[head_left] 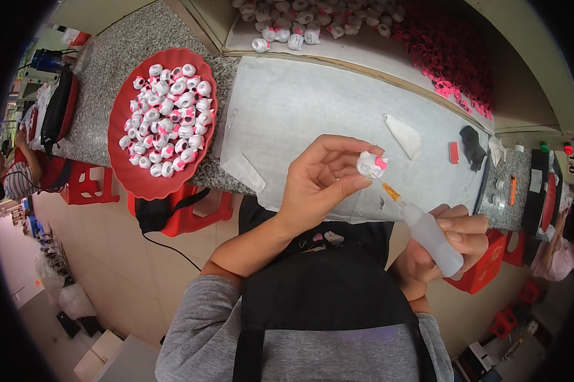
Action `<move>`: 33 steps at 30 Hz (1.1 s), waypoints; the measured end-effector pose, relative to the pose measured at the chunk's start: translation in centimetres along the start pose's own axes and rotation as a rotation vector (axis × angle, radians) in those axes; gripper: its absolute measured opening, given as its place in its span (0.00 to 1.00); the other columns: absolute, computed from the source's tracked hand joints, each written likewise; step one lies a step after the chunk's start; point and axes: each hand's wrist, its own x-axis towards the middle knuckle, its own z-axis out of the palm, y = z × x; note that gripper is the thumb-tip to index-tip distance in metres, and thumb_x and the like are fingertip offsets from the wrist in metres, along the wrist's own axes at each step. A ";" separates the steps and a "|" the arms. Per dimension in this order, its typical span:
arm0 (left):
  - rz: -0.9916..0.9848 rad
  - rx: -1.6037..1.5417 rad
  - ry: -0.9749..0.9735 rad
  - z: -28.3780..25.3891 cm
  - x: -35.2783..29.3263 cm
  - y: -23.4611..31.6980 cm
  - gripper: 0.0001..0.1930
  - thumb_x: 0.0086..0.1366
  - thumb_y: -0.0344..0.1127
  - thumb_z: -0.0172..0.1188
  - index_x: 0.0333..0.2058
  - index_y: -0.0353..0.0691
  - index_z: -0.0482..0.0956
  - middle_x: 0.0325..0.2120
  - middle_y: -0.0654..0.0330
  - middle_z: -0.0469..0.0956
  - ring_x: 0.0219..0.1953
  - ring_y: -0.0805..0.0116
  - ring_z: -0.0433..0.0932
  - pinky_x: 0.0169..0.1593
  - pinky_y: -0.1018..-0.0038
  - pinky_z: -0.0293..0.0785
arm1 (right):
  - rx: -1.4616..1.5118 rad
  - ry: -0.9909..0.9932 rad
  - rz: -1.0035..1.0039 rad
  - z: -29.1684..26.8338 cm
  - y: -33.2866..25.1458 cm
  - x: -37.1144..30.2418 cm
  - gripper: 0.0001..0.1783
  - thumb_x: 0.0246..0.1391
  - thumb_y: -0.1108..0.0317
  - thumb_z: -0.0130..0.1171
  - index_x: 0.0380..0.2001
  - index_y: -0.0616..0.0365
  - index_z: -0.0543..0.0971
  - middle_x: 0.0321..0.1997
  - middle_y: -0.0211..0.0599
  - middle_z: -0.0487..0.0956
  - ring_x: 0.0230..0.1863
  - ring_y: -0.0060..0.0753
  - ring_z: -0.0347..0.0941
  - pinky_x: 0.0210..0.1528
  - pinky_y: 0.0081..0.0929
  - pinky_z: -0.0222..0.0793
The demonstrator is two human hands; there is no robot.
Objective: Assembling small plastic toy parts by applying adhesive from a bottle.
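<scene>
Between the thumb and fingers of my left hand (322, 181) is a small white figurine head (368, 164) with a pink bow-like patch on its side. My right hand (456, 239) is wrapped round a translucent squeeze bottle (432, 240) with an orange needle tip (391, 191). The bottle tilts up to the left, and its thin needle reaches the lower edge of the figurine head; whether they touch, I cannot tell. Both hands are over the near part of a pale sheet (300, 108) covering the worktop.
At left, a red scalloped tray (118, 165) holds many white and pink heads. A shelf (357, 48) at the back carries more heads and a heap of small pink pieces (452, 63). White tissue (403, 135), a dark cloth (472, 148) and a red block (453, 153) lie at right.
</scene>
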 end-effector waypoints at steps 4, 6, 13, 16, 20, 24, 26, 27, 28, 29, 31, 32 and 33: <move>0.013 -0.006 -0.004 -0.1 0.1 -0.1 0.17 0.47 0.20 0.52 0.38 0.33 0.61 0.38 0.48 0.67 0.41 0.66 0.68 0.45 0.75 0.64 | -0.006 -0.037 -0.006 -0.1 -0.1 0.0 0.25 0.27 0.67 0.66 0.29 0.53 0.62 0.29 0.33 0.63 0.21 0.22 0.60 0.20 0.16 0.61; 0.011 -0.011 0.001 -0.1 0.1 -0.1 0.17 0.47 0.20 0.52 0.38 0.33 0.61 0.38 0.48 0.67 0.41 0.66 0.68 0.45 0.75 0.64 | -0.008 -0.044 -0.004 -0.2 -0.2 0.2 0.25 0.27 0.67 0.66 0.29 0.53 0.62 0.29 0.33 0.63 0.20 0.22 0.60 0.20 0.16 0.61; -0.011 -0.016 0.014 -0.1 0.0 0.0 0.17 0.47 0.21 0.53 0.38 0.33 0.62 0.37 0.48 0.67 0.42 0.66 0.67 0.45 0.74 0.63 | -0.050 -0.004 -0.025 -0.1 -0.2 0.1 0.26 0.27 0.67 0.66 0.29 0.52 0.62 0.29 0.32 0.62 0.20 0.22 0.60 0.20 0.17 0.61; -0.014 -0.008 0.009 -0.2 0.0 -0.2 0.17 0.47 0.21 0.53 0.38 0.33 0.62 0.37 0.48 0.67 0.42 0.66 0.67 0.45 0.74 0.63 | -0.044 -0.024 -0.027 -0.2 -0.1 0.1 0.26 0.27 0.67 0.66 0.30 0.52 0.61 0.30 0.32 0.62 0.20 0.22 0.60 0.20 0.17 0.61; -0.023 0.000 0.009 -0.1 0.0 -0.3 0.17 0.47 0.21 0.53 0.38 0.33 0.62 0.37 0.48 0.67 0.41 0.66 0.68 0.45 0.74 0.63 | -0.053 -0.030 -0.020 -0.2 -0.1 0.0 0.26 0.27 0.67 0.66 0.30 0.52 0.61 0.30 0.31 0.62 0.20 0.22 0.60 0.20 0.17 0.61; -0.007 0.026 0.001 -0.1 0.0 -0.4 0.17 0.47 0.21 0.53 0.38 0.32 0.62 0.36 0.49 0.68 0.41 0.66 0.68 0.45 0.74 0.63 | -0.045 -0.042 -0.012 -0.1 -0.1 0.1 0.26 0.27 0.67 0.66 0.30 0.51 0.61 0.30 0.31 0.62 0.20 0.22 0.60 0.20 0.17 0.61; -0.003 0.034 0.002 -0.2 0.0 -0.4 0.17 0.47 0.21 0.52 0.38 0.32 0.62 0.36 0.49 0.68 0.41 0.66 0.68 0.45 0.74 0.64 | -0.047 -0.051 -0.005 -0.1 -0.1 0.1 0.26 0.28 0.67 0.66 0.30 0.51 0.61 0.30 0.31 0.62 0.20 0.22 0.60 0.20 0.16 0.61; 0.011 0.049 -0.005 -0.2 0.1 -0.4 0.17 0.47 0.20 0.52 0.38 0.32 0.62 0.36 0.49 0.68 0.40 0.66 0.68 0.44 0.74 0.64 | -0.046 -0.043 -0.005 -0.1 0.0 0.0 0.26 0.28 0.67 0.66 0.30 0.51 0.61 0.30 0.31 0.62 0.20 0.22 0.60 0.20 0.16 0.61; 0.027 0.064 -0.012 -0.2 0.1 -0.4 0.17 0.47 0.20 0.52 0.38 0.32 0.62 0.36 0.50 0.68 0.40 0.66 0.68 0.44 0.74 0.64 | -0.044 -0.036 -0.006 -0.1 0.0 0.0 0.26 0.28 0.67 0.66 0.30 0.51 0.61 0.30 0.31 0.62 0.20 0.22 0.60 0.20 0.16 0.61; 0.026 0.064 -0.011 -0.2 0.1 -0.5 0.17 0.47 0.20 0.52 0.38 0.32 0.62 0.36 0.50 0.68 0.40 0.66 0.68 0.44 0.74 0.64 | -0.044 -0.037 -0.005 -0.2 0.0 0.0 0.26 0.28 0.67 0.66 0.30 0.51 0.61 0.30 0.31 0.62 0.20 0.22 0.60 0.20 0.16 0.61; 0.015 0.061 -0.001 -0.2 0.1 -0.5 0.17 0.47 0.20 0.52 0.38 0.32 0.62 0.35 0.50 0.68 0.40 0.67 0.68 0.44 0.74 0.63 | -0.043 -0.046 -0.001 -0.3 -0.1 -0.1 0.26 0.28 0.67 0.66 0.30 0.51 0.61 0.30 0.31 0.62 0.20 0.23 0.60 0.20 0.16 0.61; 0.014 0.060 0.000 -0.2 0.1 -0.5 0.17 0.47 0.20 0.52 0.38 0.32 0.62 0.35 0.50 0.68 0.40 0.67 0.68 0.44 0.74 0.63 | -0.043 -0.046 0.000 -0.3 -0.1 0.0 0.26 0.28 0.67 0.66 0.30 0.51 0.61 0.30 0.31 0.62 0.20 0.23 0.60 0.20 0.16 0.61; 0.020 0.064 -0.002 -0.2 0.1 -0.5 0.17 0.47 0.20 0.52 0.38 0.32 0.62 0.35 0.50 0.68 0.40 0.67 0.68 0.44 0.74 0.63 | -0.042 -0.051 -0.008 -0.2 0.0 0.0 0.26 0.28 0.67 0.66 0.30 0.51 0.61 0.30 0.31 0.62 0.20 0.23 0.60 0.20 0.17 0.61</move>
